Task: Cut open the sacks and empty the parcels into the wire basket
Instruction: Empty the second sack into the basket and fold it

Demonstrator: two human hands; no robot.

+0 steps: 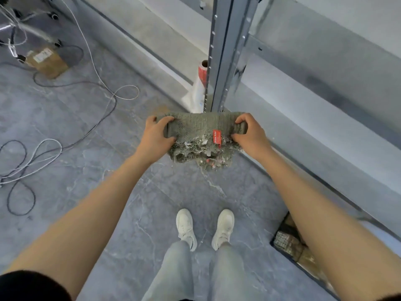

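Observation:
A grey-green woven sack [195,127] is rolled or folded into a short bundle, held out in front of me above the floor. It carries a red label and its lower edge is frayed with torn paper bits. My left hand [156,135] grips the bundle's left end. My right hand [249,132] grips its right end. At the lower right, partly behind my right forearm, a dark-rimmed basket [284,250] holds brown parcels; whether it is the wire basket I cannot tell.
A grey metal shelf upright [225,51] stands just beyond the sack, with a red-printed roll [201,72] at its foot. A cardboard parcel [47,60] lies at the far left. Loose cables [32,157] loop over the grey floor at left. My feet stand below the sack.

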